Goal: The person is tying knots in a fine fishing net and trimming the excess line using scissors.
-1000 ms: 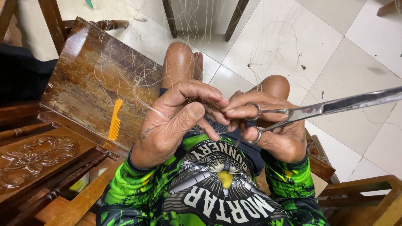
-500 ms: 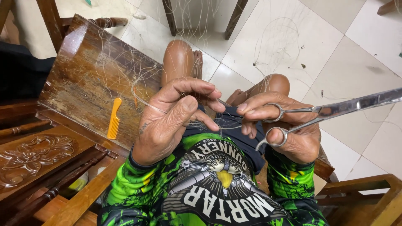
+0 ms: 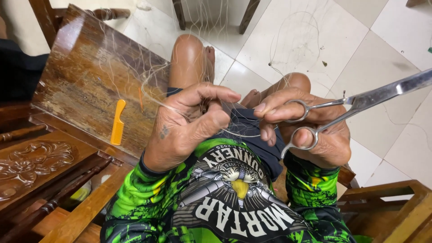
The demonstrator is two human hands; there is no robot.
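Scissors (image 3: pixel 360 101) in the right hand (image 3: pixel 310 130) point up-right, blades together; left hand (image 3: pixel 189 126) pinches thin thread (image 3: pixel 238 134)

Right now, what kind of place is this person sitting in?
Probably a room in a home: a pale tiled floor, carved wooden furniture and a worn wooden table with an orange comb on it.

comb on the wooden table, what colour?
Orange. The comb lies on the wooden table, clear in the head view.
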